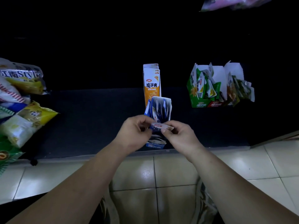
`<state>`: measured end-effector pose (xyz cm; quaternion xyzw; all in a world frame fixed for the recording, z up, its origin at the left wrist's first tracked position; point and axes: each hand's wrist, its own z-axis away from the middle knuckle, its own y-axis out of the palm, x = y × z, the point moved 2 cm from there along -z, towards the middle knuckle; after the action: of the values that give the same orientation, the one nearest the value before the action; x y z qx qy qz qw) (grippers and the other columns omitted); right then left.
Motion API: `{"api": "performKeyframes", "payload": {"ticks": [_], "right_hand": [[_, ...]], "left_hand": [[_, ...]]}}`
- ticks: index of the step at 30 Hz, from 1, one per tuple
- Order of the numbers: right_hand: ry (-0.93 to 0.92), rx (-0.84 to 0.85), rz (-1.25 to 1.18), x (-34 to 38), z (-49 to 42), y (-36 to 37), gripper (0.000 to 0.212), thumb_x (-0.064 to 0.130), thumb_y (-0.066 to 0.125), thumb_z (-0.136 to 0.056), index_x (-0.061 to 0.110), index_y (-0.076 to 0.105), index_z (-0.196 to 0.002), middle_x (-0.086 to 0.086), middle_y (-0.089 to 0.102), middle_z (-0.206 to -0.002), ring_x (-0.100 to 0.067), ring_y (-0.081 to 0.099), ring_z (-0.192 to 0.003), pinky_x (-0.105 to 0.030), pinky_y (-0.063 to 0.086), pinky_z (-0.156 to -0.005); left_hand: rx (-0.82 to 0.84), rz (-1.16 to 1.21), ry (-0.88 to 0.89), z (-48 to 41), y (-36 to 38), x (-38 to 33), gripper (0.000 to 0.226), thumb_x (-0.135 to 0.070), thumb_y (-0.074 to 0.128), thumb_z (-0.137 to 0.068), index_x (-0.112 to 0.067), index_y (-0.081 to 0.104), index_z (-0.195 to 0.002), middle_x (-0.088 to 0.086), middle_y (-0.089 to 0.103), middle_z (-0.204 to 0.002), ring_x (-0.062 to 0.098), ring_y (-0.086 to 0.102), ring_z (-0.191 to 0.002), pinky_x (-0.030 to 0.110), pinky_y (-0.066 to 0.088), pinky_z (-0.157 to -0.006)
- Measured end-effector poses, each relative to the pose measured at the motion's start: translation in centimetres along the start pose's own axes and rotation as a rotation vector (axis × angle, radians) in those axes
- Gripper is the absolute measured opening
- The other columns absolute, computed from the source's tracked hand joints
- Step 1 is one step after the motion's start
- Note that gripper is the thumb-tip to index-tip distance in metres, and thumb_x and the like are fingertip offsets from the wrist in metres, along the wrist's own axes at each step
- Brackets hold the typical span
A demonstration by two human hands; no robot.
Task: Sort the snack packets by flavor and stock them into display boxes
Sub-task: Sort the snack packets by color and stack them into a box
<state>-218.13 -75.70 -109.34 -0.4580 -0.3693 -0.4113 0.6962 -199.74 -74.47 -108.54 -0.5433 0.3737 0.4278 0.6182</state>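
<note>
Both hands (134, 131) (180, 135) pinch packet (160, 126) (long axis crosswise).

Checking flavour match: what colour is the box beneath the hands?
Blue and white cardboard display box, head view.

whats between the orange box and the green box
Only bare dark shelf, in the head view, between the orange box and the green box.

The left hand (135, 131) and right hand (179, 135) covered the middle of the blue box (161, 107) and the ends of the packet (160, 126) pinched between them. The blue box hid the foot of the orange box (152, 84). The left edge cut off the chip bags (17, 102); the top edge cut a blurred pink bag (234, 3). Darkness swallowed the back of the tabletop (97, 118).
</note>
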Motion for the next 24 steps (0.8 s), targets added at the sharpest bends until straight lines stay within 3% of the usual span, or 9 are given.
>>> {"api": "performKeyframes", "payload": {"ticks": [3, 7, 10, 13, 15, 17, 20, 22, 24], "right_hand": [[-0.098, -0.042, 0.333, -0.1, -0.6, 0.2, 0.014, 0.037, 0.057, -0.1, 0.037, 0.069, -0.109, 0.01, 0.069, -0.092, -0.015, 0.065, -0.088, -0.037, 0.056, -0.076], [-0.29, -0.16, 0.575, 1.9, -0.9, 0.6, 0.02, 0.035, 0.056, -0.103, 0.036, 0.07, -0.116, 0.017, 0.053, -0.097, -0.011, 0.057, -0.09, -0.026, 0.04, -0.063], [-0.113, -0.011, 0.54, 1.3, -1.5, 0.9, 0.017, 0.034, 0.055, -0.098, 0.036, 0.07, -0.107, 0.013, 0.059, -0.085, -0.014, 0.058, -0.079, -0.027, 0.039, -0.058], [0.034, 0.114, 0.289, 0.6, -1.8, 0.5, 0.015, 0.028, 0.059, -0.096, 0.027, 0.071, -0.087, 0.01, 0.06, -0.067, -0.016, 0.057, -0.066, -0.034, 0.044, -0.064], [0.053, 0.208, 0.117, 0.6, -1.3, 0.5, 0.015, 0.026, 0.064, -0.097, 0.028, 0.077, -0.092, 0.009, 0.069, -0.076, -0.011, 0.064, -0.075, -0.031, 0.048, -0.074], [0.039, 0.222, -0.018, 0.5, -0.8, 0.6, 0.014, 0.029, 0.066, -0.099, 0.031, 0.078, -0.105, 0.011, 0.077, -0.095, -0.005, 0.071, -0.095, -0.028, 0.053, -0.091], [0.054, 0.206, 0.027, 0.0, -0.3, 1.0, 0.02, 0.046, 0.059, -0.101, 0.039, 0.078, -0.103, 0.024, 0.076, -0.093, 0.006, 0.068, -0.097, -0.025, 0.049, -0.098], [0.088, 0.209, 0.157, -0.5, -0.6, 1.4, 0.03, 0.064, 0.052, -0.093, 0.05, 0.076, -0.104, 0.021, 0.076, -0.099, 0.0, 0.068, -0.103, -0.033, 0.05, -0.104], [0.136, 0.216, 0.202, -0.1, -1.0, 1.5, 0.027, 0.067, 0.051, -0.091, 0.055, 0.075, -0.094, 0.018, 0.076, -0.096, -0.005, 0.068, -0.102, -0.037, 0.05, -0.105]], "left_hand": [[-0.181, -0.184, -0.023, -0.3, -1.7, 0.9, 0.038, 0.006, 0.058, -0.087, -0.028, 0.072, -0.093, -0.015, 0.069, -0.086, 0.002, 0.066, -0.078, 0.012, 0.051, -0.071], [-0.098, -0.092, -0.107, -0.4, -1.6, 1.4, 0.033, 0.006, 0.06, -0.09, -0.023, 0.073, -0.098, -0.01, 0.073, -0.094, 0.005, 0.071, -0.091, 0.013, 0.052, -0.081], [-0.02, 0.105, -0.203, 0.0, -0.5, 1.2, 0.022, -0.003, 0.063, -0.097, -0.018, 0.076, -0.104, -0.002, 0.078, -0.094, -0.001, 0.07, -0.083, 0.017, 0.054, -0.076], [0.035, 0.117, -0.204, 0.5, 0.1, 1.2, 0.019, -0.013, 0.062, -0.102, -0.019, 0.075, -0.114, -0.008, 0.077, -0.095, -0.009, 0.066, -0.079, 0.009, 0.05, -0.069], [0.061, 0.062, -0.161, 0.8, 0.2, 1.0, 0.019, -0.022, 0.058, -0.105, -0.019, 0.076, -0.112, -0.019, 0.072, -0.078, -0.012, 0.063, -0.07, 0.006, 0.046, -0.063], [0.096, 0.01, -0.162, 0.7, 0.1, 0.9, 0.022, -0.03, 0.055, -0.106, -0.022, 0.076, -0.108, -0.027, 0.066, -0.065, -0.013, 0.059, -0.062, 0.006, 0.043, -0.06], [0.164, -0.016, -0.243, 0.6, 0.1, 0.8, 0.026, -0.037, 0.053, -0.106, -0.028, 0.077, -0.105, -0.029, 0.062, -0.057, -0.015, 0.058, -0.058, 0.007, 0.041, -0.058], [0.177, 0.052, -0.304, 0.7, 0.2, 0.7, 0.026, -0.032, 0.052, -0.106, -0.028, 0.078, -0.102, -0.028, 0.066, -0.062, -0.016, 0.06, -0.062, 0.006, 0.042, -0.058], [0.093, 0.079, -0.303, 0.5, -0.1, 0.7, 0.029, -0.025, 0.053, -0.105, -0.029, 0.078, -0.091, -0.024, 0.072, -0.072, -0.012, 0.064, -0.069, 0.009, 0.044, -0.058]]}}
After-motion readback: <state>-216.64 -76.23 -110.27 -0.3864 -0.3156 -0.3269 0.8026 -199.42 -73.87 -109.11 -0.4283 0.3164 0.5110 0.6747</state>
